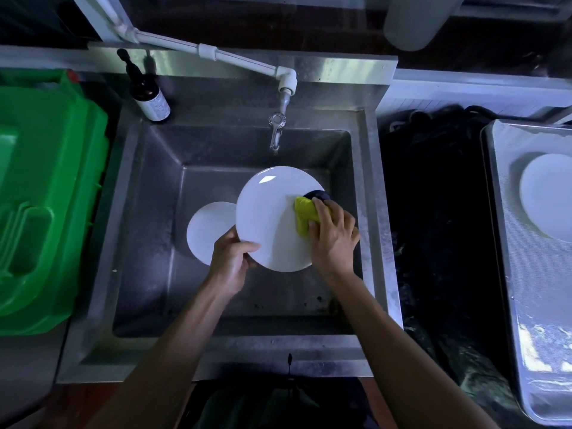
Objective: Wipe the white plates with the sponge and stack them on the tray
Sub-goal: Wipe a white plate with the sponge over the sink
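Observation:
Over the steel sink [145, 212] my left hand [230, 261] grips the near left rim of a white plate [269, 218], thumb on its face. My right hand [332, 239] holds a yellow sponge [305, 216] against the plate's right side, fingers curled over it. A second white plate [209, 230] lies on the sink floor to the left, partly hidden behind the held plate. Another white plate [548, 196] rests on the metal tray [520, 274] at the far right.
A tap [277, 131] hangs over the sink's back. A dark pump bottle [148, 94] stands on the back left corner. A green plastic bin [46, 193] sits left of the sink. Black sheeting [439, 227] fills the gap between sink and tray.

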Available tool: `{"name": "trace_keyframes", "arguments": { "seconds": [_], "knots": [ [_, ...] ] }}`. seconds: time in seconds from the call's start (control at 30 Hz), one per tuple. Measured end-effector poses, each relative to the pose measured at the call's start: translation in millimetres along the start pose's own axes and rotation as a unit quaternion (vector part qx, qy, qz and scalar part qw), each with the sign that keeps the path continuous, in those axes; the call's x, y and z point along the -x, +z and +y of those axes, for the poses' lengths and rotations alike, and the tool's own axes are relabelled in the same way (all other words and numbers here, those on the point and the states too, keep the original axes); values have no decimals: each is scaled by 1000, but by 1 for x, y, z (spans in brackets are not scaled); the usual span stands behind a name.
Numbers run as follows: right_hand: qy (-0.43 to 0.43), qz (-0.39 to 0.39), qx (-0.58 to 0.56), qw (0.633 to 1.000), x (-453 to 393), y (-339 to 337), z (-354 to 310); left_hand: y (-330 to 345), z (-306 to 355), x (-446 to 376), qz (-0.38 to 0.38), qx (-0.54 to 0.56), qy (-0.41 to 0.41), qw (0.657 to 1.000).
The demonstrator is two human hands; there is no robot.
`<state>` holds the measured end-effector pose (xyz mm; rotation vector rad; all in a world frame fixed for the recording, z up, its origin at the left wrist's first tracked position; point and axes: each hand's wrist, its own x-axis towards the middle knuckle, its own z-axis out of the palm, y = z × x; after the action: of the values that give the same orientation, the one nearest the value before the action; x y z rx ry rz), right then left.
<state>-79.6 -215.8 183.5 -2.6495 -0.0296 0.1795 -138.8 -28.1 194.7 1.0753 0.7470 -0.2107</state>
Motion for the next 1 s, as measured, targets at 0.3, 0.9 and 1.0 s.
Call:
{"name": "trace_keyframes", "arguments": {
  "seconds": [0.3, 0.9, 1.0],
  "knots": [
    [-65, 5, 39, 997, -33, -12, -8, -2, -10, 4, -44, -25, -35, 998],
    [-236, -47, -5, 971, 6, 0, -62, -3, -4, -4, -104, -26, 6, 994],
    [-241, -50, -18, 969, 16, 1, -62, -7, -5, -6, -102, -20, 4, 995]
  ]
}}
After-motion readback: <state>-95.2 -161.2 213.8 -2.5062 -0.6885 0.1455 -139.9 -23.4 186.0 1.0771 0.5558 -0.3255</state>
